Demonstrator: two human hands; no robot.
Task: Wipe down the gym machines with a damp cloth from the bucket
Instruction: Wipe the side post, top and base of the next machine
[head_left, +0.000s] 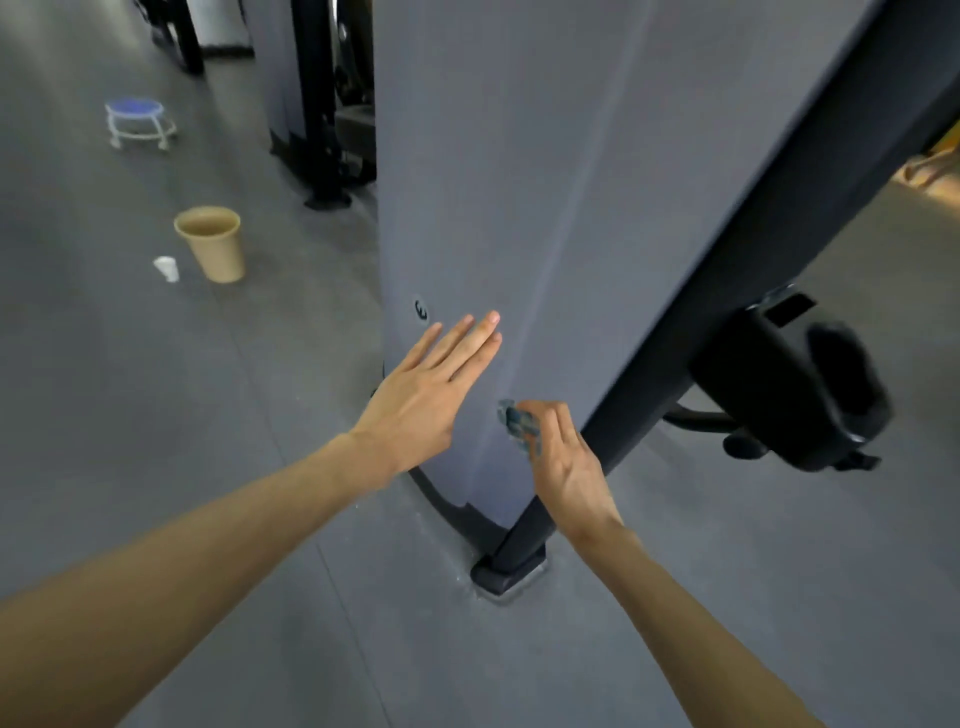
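ahead: grey panel (519, 182) | right: black strut (769, 249) | left: floor (130, 389), seemingly open

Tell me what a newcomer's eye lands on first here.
The tall grey machine panel fills the middle, with the left hand flat against it, fingers straight. Just below, the right hand has a small bluish cloth in its grip, held to the panel beside the black post. On the floor to the left stands a tan bucket with a small white cup next to it.
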